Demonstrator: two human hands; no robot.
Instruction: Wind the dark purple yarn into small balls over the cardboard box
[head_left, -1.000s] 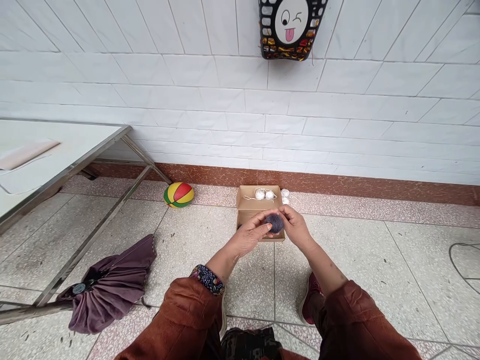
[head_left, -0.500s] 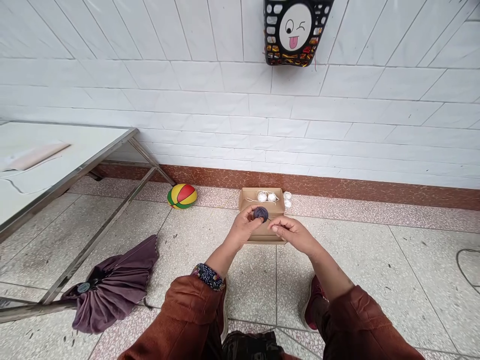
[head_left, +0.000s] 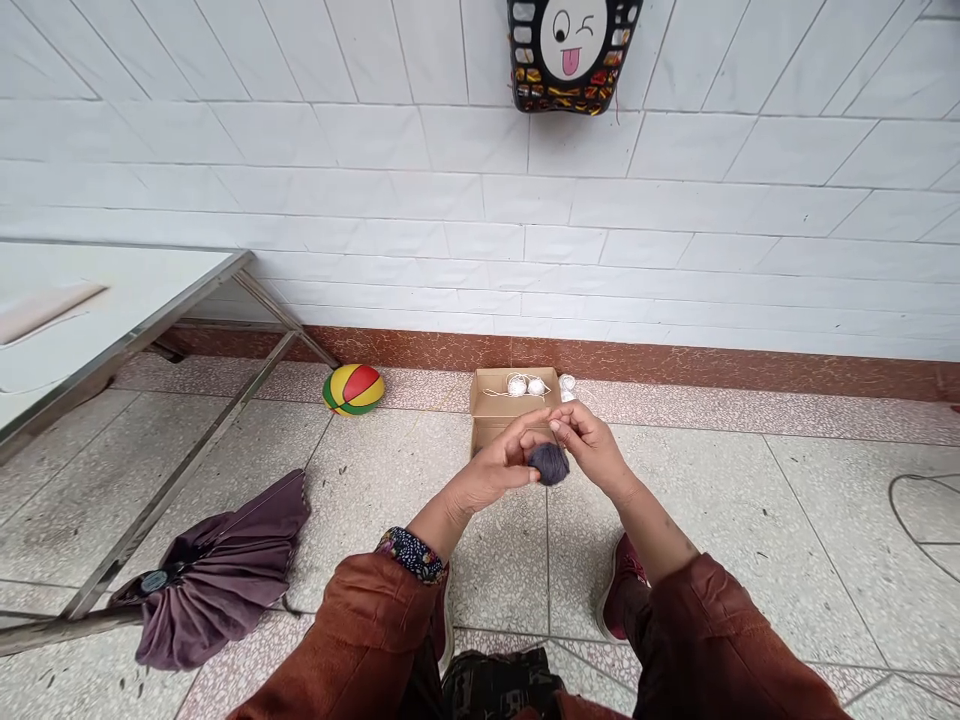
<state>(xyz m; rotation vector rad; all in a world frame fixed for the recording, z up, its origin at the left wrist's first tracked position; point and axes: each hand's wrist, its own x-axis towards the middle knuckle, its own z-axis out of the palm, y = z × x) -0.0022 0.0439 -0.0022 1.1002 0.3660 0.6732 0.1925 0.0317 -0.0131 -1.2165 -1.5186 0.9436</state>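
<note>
A dark grey-purple ball of yarn [head_left: 550,465] is in my left hand [head_left: 501,462], thumb on its near side and fingers reaching over behind it. My right hand [head_left: 592,445] is just to the right and above the ball, thumb and forefinger pinched on the yarn's strand. The fingertips of both hands come close together over the ball. Behind them on the floor lies an open cardboard box [head_left: 480,402], partly hidden by my hands. Two white yarn balls [head_left: 517,385] with loose strands sit in its far part.
More white balls [head_left: 568,385] stand right of the box. A coloured ball [head_left: 354,388] lies by the leg of a metal-framed table [head_left: 217,262]. A folded purple umbrella [head_left: 232,580] is at left. A black basket [head_left: 570,95] hangs on the wall; a cable [head_left: 900,505] lies at right.
The yarn ball has come lower and turned in my left hand, whose fingers now extend over it. My right hand has moved up and closer to my left fingertips. The view has shifted slightly.
</note>
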